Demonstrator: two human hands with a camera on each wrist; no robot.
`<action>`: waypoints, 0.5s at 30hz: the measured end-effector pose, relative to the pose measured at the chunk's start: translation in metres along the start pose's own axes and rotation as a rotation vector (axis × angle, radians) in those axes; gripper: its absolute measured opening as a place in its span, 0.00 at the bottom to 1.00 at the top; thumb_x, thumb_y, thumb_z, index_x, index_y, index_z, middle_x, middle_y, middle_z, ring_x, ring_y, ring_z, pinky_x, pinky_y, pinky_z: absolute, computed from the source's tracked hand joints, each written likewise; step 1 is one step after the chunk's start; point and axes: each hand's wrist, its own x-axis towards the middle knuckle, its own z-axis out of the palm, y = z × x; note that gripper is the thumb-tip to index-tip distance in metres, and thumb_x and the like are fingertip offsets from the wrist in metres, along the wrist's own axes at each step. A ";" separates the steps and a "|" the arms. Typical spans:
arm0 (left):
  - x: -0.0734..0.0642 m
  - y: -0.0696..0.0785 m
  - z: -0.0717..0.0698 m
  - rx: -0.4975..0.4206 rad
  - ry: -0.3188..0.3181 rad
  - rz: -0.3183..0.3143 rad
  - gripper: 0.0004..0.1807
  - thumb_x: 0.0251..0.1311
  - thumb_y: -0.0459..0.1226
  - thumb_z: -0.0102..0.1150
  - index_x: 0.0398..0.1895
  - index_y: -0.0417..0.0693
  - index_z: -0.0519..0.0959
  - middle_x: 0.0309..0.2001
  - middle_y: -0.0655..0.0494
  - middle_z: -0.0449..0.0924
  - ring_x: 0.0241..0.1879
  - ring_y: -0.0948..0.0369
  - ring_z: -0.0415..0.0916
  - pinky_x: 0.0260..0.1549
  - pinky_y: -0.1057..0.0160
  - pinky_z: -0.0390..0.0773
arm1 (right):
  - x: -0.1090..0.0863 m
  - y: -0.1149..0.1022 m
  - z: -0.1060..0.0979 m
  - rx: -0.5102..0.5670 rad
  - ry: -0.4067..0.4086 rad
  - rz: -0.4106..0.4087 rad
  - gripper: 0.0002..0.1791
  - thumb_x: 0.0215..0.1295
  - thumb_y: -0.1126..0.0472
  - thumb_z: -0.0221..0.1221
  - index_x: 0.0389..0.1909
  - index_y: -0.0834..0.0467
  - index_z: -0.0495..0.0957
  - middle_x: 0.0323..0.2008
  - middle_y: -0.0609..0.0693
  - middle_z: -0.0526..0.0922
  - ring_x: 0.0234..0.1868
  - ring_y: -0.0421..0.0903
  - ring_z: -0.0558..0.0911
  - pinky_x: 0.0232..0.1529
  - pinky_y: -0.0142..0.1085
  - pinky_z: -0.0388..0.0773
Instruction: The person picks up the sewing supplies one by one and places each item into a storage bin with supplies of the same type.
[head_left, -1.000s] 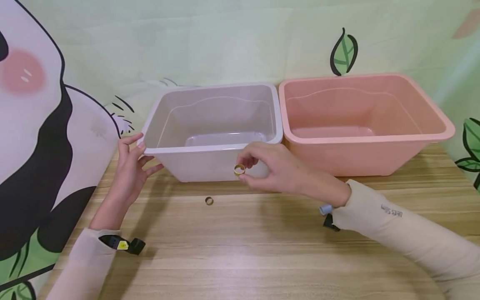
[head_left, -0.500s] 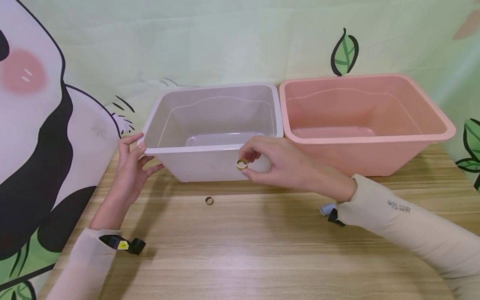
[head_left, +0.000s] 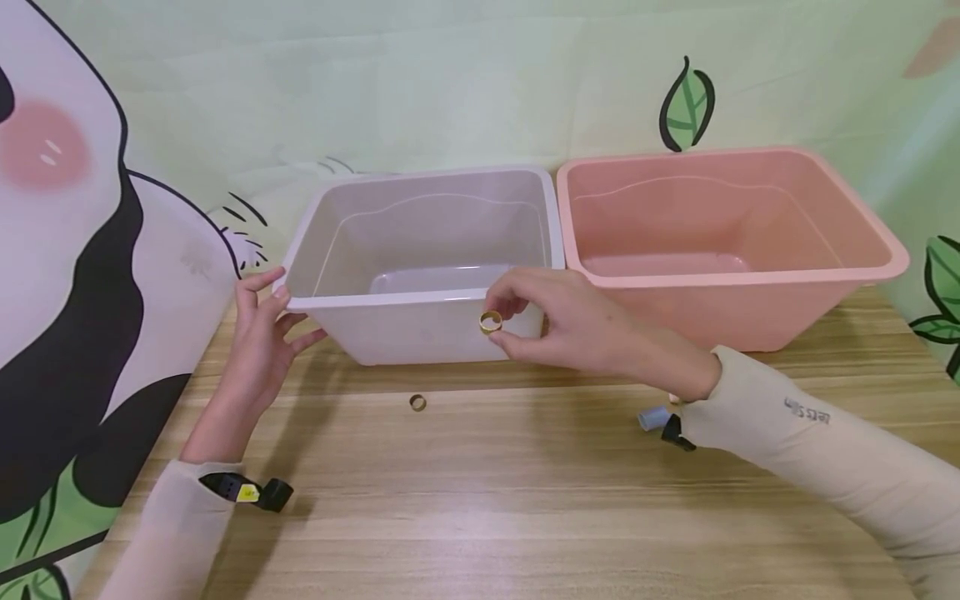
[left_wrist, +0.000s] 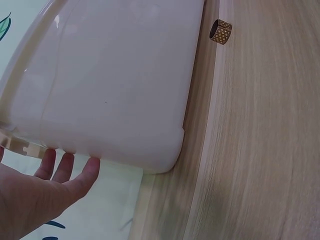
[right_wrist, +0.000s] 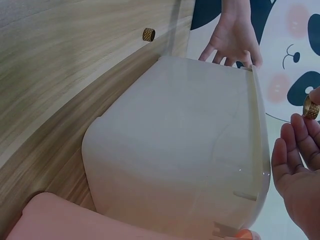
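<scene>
In the head view my right hand pinches a brass dimpled ring, a bushing, between thumb and fingertip, in front of the white plastic tub's near wall. The right wrist view shows this raised bushing at its right edge. My left hand holds the tub's front left corner, thumb at the rim and other fingers below it. From the left wrist, several fingertips touch the tub's outer side. A second dimpled bushing stands on the wooden table, apart from both hands.
Close beside the white tub on the right stands a pink tub. A small light-blue cylinder lies on the table near my right wrist, partly beside the black wrist camera. A printed cloth hangs behind.
My right hand has drifted slightly up and to the right with the bushing, showing more of the blue cylinder. The left hand and the second bushing stay in place.
</scene>
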 end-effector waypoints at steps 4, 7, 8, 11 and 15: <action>0.000 -0.001 -0.001 -0.001 -0.003 0.010 0.21 0.77 0.45 0.49 0.66 0.61 0.55 0.68 0.54 0.64 0.56 0.57 0.76 0.46 0.57 0.85 | 0.000 0.000 0.000 -0.008 0.009 -0.003 0.12 0.64 0.57 0.68 0.46 0.54 0.79 0.41 0.42 0.83 0.44 0.38 0.81 0.48 0.34 0.82; 0.000 -0.002 -0.001 0.003 -0.006 0.017 0.21 0.77 0.45 0.49 0.66 0.62 0.55 0.68 0.54 0.64 0.57 0.56 0.75 0.46 0.57 0.85 | 0.000 0.000 0.000 -0.008 0.013 -0.004 0.12 0.64 0.57 0.68 0.46 0.54 0.79 0.41 0.42 0.83 0.44 0.37 0.81 0.48 0.34 0.81; 0.000 -0.003 -0.001 0.004 -0.006 0.019 0.21 0.77 0.45 0.49 0.66 0.62 0.55 0.68 0.54 0.64 0.57 0.56 0.75 0.46 0.57 0.85 | 0.000 0.000 -0.001 -0.005 0.014 -0.005 0.12 0.64 0.57 0.68 0.46 0.54 0.79 0.41 0.42 0.83 0.44 0.37 0.80 0.48 0.34 0.81; 0.000 -0.003 -0.001 0.004 -0.007 0.023 0.21 0.77 0.45 0.49 0.66 0.62 0.55 0.68 0.54 0.63 0.57 0.56 0.75 0.46 0.57 0.85 | 0.000 0.000 -0.002 -0.004 0.021 -0.013 0.12 0.64 0.57 0.67 0.46 0.54 0.79 0.41 0.43 0.83 0.44 0.38 0.80 0.48 0.34 0.81; 0.000 -0.003 -0.001 0.008 -0.008 0.025 0.21 0.77 0.46 0.49 0.66 0.62 0.55 0.69 0.54 0.63 0.57 0.56 0.75 0.46 0.57 0.85 | 0.001 -0.001 -0.004 -0.009 0.027 -0.022 0.12 0.64 0.57 0.67 0.45 0.54 0.79 0.41 0.42 0.83 0.44 0.38 0.81 0.48 0.35 0.82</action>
